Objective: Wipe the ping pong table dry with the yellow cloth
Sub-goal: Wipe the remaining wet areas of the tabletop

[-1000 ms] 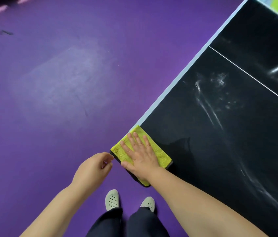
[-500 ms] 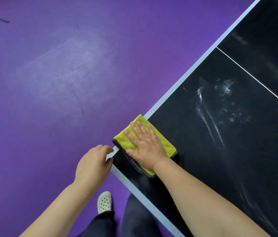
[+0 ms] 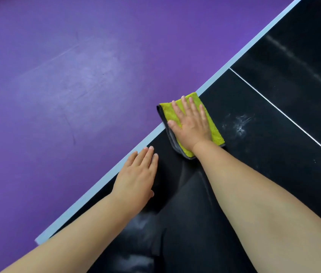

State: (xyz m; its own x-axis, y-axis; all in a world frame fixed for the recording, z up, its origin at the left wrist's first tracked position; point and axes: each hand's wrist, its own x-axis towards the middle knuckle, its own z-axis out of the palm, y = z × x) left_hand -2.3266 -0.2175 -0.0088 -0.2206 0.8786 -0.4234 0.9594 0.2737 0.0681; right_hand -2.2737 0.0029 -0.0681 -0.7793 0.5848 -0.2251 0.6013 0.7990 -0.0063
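Observation:
The folded yellow cloth, dark on its underside, lies on the black ping pong table right at its pale side edge. My right hand presses flat on the cloth with fingers straight and spread. My left hand rests flat on the table surface beside the edge, nearer to me, fingers straight and together. Whitish wet smears sit on the table just right of the cloth.
A thin white centre line crosses the table top. The pale edge stripe runs diagonally from lower left to upper right. Purple floor fills the left side of the view.
The cloth and my right hand slid along the table edge away from the corner. My left hand went from curled at the corner to lying flat on the table.

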